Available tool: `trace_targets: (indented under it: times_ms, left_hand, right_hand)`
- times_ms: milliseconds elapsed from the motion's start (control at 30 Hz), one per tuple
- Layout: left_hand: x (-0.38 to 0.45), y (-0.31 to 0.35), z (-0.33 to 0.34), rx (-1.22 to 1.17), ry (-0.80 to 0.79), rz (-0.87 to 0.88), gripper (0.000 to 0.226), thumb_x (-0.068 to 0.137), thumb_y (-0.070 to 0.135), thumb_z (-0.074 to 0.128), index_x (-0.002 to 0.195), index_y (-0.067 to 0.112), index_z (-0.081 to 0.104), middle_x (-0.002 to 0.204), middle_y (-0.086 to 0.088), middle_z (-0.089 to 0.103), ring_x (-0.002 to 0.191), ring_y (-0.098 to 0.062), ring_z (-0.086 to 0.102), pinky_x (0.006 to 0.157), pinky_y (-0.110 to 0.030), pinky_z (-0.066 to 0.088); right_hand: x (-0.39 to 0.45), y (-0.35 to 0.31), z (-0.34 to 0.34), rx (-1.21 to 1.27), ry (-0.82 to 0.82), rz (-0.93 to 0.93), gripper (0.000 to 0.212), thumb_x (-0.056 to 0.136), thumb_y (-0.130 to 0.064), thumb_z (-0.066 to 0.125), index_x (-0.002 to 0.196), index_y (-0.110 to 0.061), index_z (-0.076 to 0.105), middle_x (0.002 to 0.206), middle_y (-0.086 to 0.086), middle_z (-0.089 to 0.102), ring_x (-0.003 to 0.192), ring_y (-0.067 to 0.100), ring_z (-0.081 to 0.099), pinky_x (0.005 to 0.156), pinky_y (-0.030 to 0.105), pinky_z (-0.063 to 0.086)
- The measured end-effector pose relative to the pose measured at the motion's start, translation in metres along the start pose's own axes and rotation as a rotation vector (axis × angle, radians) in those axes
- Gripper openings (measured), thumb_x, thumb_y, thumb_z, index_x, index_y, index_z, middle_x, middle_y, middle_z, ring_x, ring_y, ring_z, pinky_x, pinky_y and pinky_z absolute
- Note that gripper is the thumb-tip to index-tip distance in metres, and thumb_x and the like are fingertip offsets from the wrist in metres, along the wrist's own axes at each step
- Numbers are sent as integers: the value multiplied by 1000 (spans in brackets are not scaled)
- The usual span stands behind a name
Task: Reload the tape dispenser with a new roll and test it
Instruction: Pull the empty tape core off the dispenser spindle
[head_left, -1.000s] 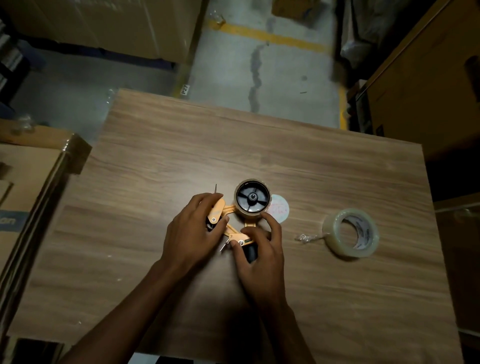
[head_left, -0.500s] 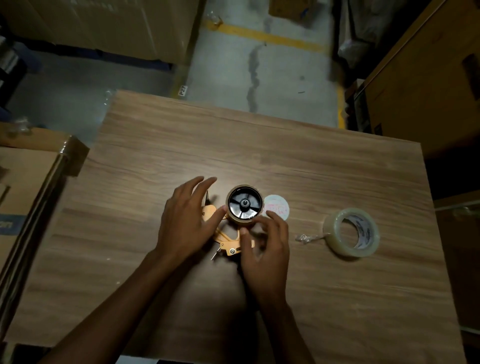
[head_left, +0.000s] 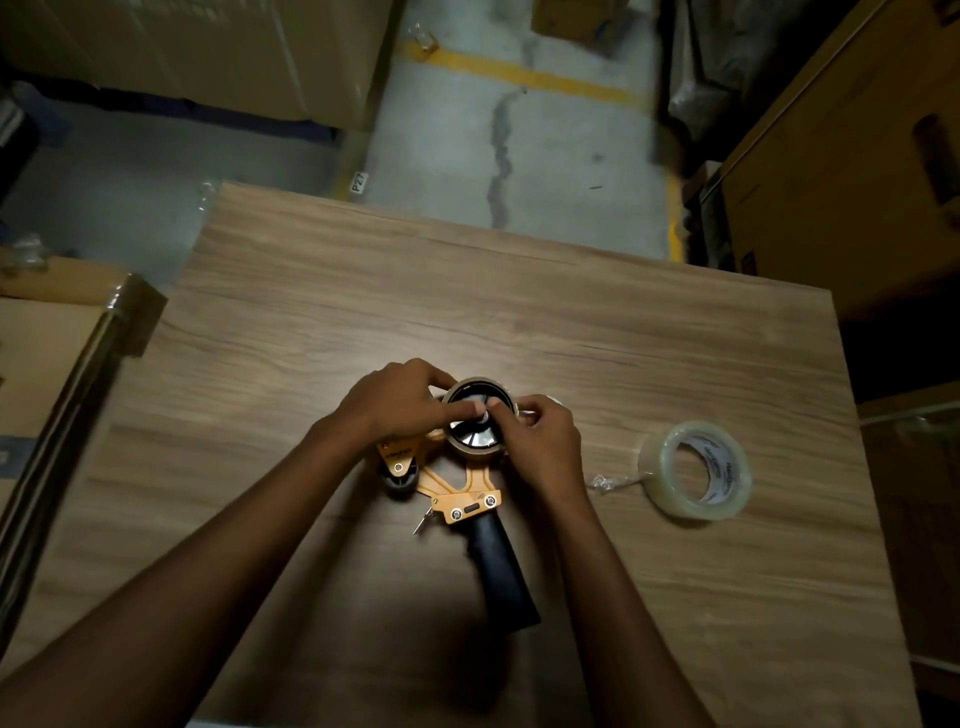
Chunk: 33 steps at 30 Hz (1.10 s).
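Note:
An orange tape dispenser (head_left: 456, 486) with a black handle (head_left: 501, 569) lies flat on the wooden table (head_left: 519, 322). A brown cardboard core (head_left: 475, 449) rings its black spool hub. My left hand (head_left: 387, 402) rests on the dispenser's front and the hub's left side, fingers reaching to the centre. My right hand (head_left: 540, 441) pinches at the hub's centre from the right. A new clear tape roll (head_left: 693, 475) lies on the table to the right, a loose crumpled end trailing left.
A pale round disc (head_left: 553, 401) peeks out behind my right hand. Cardboard boxes (head_left: 47, 353) stand off the table's left edge, a brown cabinet (head_left: 852, 171) at the right, concrete floor with a yellow line beyond the far edge.
Both hands have moved up from the dispenser's frame and handle onto the spool hub. The handle, covered before, now lies in plain sight.

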<state>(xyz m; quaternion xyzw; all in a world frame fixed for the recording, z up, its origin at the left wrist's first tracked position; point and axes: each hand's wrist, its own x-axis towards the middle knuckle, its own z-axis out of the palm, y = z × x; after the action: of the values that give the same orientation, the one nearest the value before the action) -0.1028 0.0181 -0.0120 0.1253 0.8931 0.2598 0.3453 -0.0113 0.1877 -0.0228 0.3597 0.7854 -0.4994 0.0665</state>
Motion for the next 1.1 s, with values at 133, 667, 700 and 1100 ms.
trace_targets:
  times_ms: [133, 667, 700, 1100]
  left_hand:
    - [2, -2, 5, -133, -31, -54, 85, 51, 96, 60, 115, 44, 79, 83, 20, 71, 106, -19, 76, 99, -45, 59]
    - [-2, -9, 11, -576, -36, -61, 16, 87, 18, 88, 99, 27, 82, 95, -1, 85, 89, -14, 80, 72, -21, 58]
    - [-3, -9, 11, -603, -34, -73, 17, 87, 16, 87, 100, 25, 83, 95, -3, 85, 86, -12, 79, 68, -17, 56]
    - [-5, -9, 19, -729, 81, -123, 34, 85, 13, 88, 117, 8, 81, 107, -18, 82, 97, -26, 79, 64, -17, 55]
  right_hand:
    - [4, 1, -4, 121, -143, 89, 30, 90, -36, 81, 94, -6, 79, 93, 19, 80, 74, 24, 78, 71, 41, 67]
    - [4, -4, -3, 251, -227, 226, 32, 87, -17, 86, 109, 3, 72, 105, 26, 79, 92, 39, 80, 83, 54, 66]
    - [4, -4, -3, 249, -224, 218, 30, 88, -16, 85, 107, 3, 73, 105, 26, 79, 93, 40, 80, 83, 55, 66]
    - [5, -18, -4, 241, -175, 202, 29, 82, -12, 90, 98, -5, 68, 88, 13, 69, 79, 37, 78, 75, 55, 67]
